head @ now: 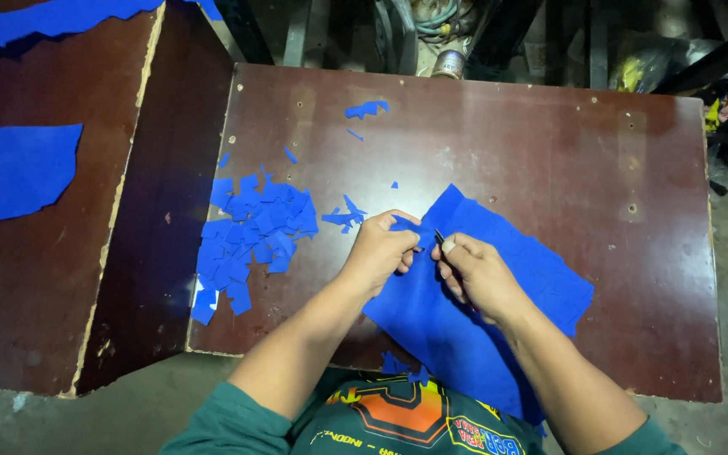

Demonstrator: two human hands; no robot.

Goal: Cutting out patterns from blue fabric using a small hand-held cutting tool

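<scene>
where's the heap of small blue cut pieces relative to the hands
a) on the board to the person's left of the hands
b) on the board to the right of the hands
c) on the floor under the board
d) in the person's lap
a: the heap of blue pieces lies on the brown board, left of the left hand and right hand, which hold the big blue sheet.

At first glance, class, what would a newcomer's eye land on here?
Bright blue against dark brown: a large blue sheet lies at the near edge of the brown table, with the left hand pinching its edge and the right hand working a small dark tool there. Left of them sits a heap of blue scraps.
</scene>
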